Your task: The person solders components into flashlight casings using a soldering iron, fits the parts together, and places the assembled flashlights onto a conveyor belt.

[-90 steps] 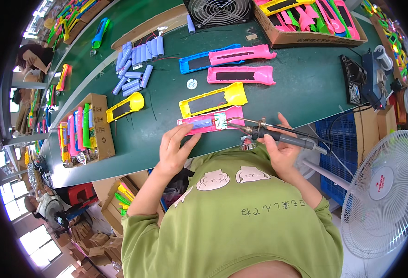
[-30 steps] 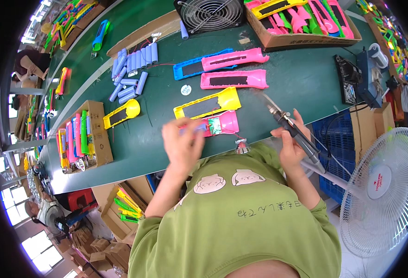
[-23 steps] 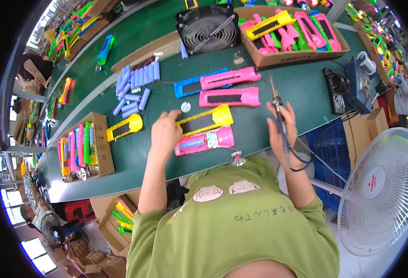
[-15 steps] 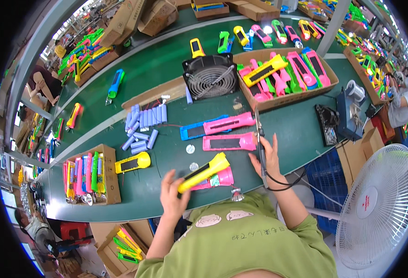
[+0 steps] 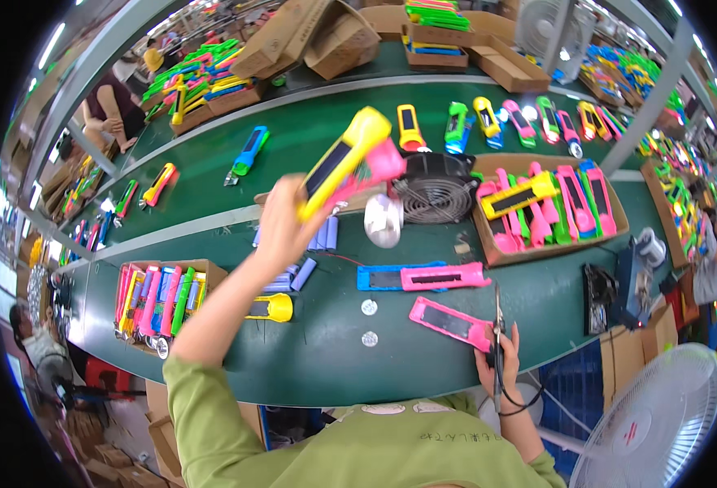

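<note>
My left hand (image 5: 283, 224), raised over the middle of the bench, is closed on a yellow flashlight casing (image 5: 344, 163). A pink casing part (image 5: 384, 164) shows behind the yellow one, and a round silver lamp head (image 5: 383, 221) hangs below them. At the near right, my right hand (image 5: 501, 362) is closed around a soldering iron (image 5: 499, 346), its tip pointing away from me. Beside those fingers lies a pink casing (image 5: 449, 320) with a dark panel, slanted on the bench. Beyond it, another pink casing (image 5: 444, 277) rests on a blue casing (image 5: 374, 277).
A carton (image 5: 557, 248) of colourful casings stands at right behind, beside a black square fan (image 5: 435, 199). Purple battery cells (image 5: 322, 236) lie partly behind my left arm. A carton of casings (image 5: 212, 272) stands at left, a soldering station (image 5: 623, 272) and pedestal fan (image 5: 651, 415) at right.
My left hand has lifted the yellow and pink casing from the near edge, up and away from me. The pink casing by my right hand has turned aslant. The whole view has shifted.
</note>
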Tool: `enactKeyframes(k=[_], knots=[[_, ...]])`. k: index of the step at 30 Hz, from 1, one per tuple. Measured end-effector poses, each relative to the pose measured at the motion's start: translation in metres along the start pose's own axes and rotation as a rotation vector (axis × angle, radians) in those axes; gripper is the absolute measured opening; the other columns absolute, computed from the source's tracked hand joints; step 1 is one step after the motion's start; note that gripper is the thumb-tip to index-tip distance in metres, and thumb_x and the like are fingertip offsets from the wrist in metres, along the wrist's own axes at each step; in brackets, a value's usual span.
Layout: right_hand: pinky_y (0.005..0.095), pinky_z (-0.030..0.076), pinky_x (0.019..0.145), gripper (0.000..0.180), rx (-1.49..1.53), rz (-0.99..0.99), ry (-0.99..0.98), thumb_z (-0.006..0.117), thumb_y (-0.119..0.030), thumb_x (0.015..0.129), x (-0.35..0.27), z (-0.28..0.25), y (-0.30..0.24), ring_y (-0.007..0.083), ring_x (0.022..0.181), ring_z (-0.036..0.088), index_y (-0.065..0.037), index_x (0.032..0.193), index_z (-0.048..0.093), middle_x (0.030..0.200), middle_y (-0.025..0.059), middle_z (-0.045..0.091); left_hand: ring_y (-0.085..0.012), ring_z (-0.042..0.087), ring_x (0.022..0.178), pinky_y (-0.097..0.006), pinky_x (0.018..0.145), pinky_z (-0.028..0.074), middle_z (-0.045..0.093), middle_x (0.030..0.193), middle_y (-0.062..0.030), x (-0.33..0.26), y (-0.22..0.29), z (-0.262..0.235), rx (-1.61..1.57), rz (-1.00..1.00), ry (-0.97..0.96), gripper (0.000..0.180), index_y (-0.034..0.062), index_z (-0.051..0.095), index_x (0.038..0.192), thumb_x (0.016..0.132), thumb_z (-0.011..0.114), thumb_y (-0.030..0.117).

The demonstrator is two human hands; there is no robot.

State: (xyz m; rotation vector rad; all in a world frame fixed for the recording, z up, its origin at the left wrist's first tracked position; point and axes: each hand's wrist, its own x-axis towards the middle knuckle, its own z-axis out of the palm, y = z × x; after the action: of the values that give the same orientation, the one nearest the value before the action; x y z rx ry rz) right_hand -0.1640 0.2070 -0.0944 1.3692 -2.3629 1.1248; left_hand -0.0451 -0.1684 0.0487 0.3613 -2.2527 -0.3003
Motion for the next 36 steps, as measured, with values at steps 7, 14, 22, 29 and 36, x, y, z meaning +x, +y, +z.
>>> enactKeyframes(k=[7, 14, 22, 29, 36], knots=[[0.0571, 0.022, 0.1, 0.053, -0.022, -0.066, 0.018, 0.071, -0.012, 0.067, 0.009, 0.006, -0.006, 0.0298, 0.099, 0.052, -0.006, 0.111, 0.041, 0.105, 0.0117, 0.057, -0.0341, 0.058, 0.08, -0.045, 0.065, 0.047, 0.059, 0.082, -0.0163, 0.08, -0.16, 0.138, 0.305, -0.449, 0.115, 0.041, 0.0043, 0.047, 0.091, 0.068, 0.072, 0.027], [0.0604, 0.017, 0.101, 0.059, -0.071, -0.118, -0.038, 0.064, -0.012, 0.074, 0.009, 0.003, -0.001, 0.0356, 0.113, 0.046, -0.002, 0.122, 0.031, 0.114, 0.0172, 0.053, -0.0336, 0.049, 0.107, -0.046, 0.088, 0.041, 0.051, 0.111, -0.0177, 0.083, -0.165, 0.16, 0.336, -0.655, -0.418, 0.081, 0.0017, 0.049, 0.106, 0.059, 0.065, 0.066], [0.0559, 0.022, 0.102, 0.052, -0.218, -0.099, -0.148, 0.06, -0.008, 0.077, 0.012, -0.007, -0.014, 0.034, 0.115, 0.046, 0.004, 0.122, 0.035, 0.114, 0.0176, 0.054, -0.0305, 0.063, 0.074, -0.041, 0.062, 0.05, 0.063, 0.076, -0.0142, -0.024, -0.14, -0.085, 1.033, -0.534, -0.583, 0.011, 0.0057, 0.064, 0.073, 0.073, 0.053, 0.01], [0.0539, 0.019, 0.103, 0.046, -0.01, 0.003, -0.102, 0.069, -0.015, 0.066, 0.02, -0.002, -0.012, 0.0268, 0.093, 0.058, -0.004, 0.107, 0.051, 0.102, 0.0105, 0.062, -0.035, 0.037, 0.12, -0.041, 0.099, 0.03, 0.044, 0.125, -0.0227, -0.213, -0.202, -0.206, 0.855, -0.731, -0.501, 0.041, 0.0013, 0.047, 0.12, 0.091, 0.04, 0.029], [0.054, 0.017, 0.103, 0.055, 0.141, -0.056, 0.165, 0.071, -0.012, 0.065, 0.012, 0.0, -0.005, 0.0258, 0.099, 0.058, -0.006, 0.111, 0.04, 0.105, 0.0105, 0.062, -0.0369, 0.048, 0.106, -0.041, 0.089, 0.037, 0.051, 0.115, -0.021, -0.2, -0.206, -0.205, 0.592, -0.812, -0.418, 0.034, 0.0005, 0.046, 0.117, 0.09, 0.043, 0.021]])
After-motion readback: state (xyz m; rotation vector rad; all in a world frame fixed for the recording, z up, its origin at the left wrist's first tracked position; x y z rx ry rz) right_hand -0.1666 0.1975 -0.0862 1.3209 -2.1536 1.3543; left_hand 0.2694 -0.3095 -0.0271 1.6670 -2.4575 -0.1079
